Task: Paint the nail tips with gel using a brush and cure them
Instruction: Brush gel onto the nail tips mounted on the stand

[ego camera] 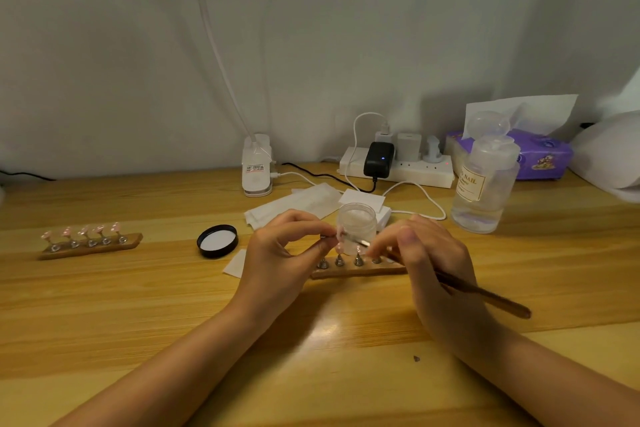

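My right hand [429, 260] grips a brown-handled brush [485, 295], whose metal tip points left at a pink nail tip [338, 237]. My left hand [280, 253] pinches that nail tip on its small stand, lifted just above a wooden holder strip [356, 270] that carries several metal pegs. A clear open jar [357, 224] stands right behind the brush tip. Far left, a second wooden strip [90, 246] bears several pink nail tips. A small white clip lamp [257, 166] stands at the back of the table.
The jar's black lid [217, 241] lies inside-up, left of my hands. Behind are white wipes [294, 204], a power strip [398, 166] with chargers and cables, a clear liquid bottle [485, 184] at right and a purple tissue pack [540, 156]. A wall closes the wooden table's [138, 305] back.
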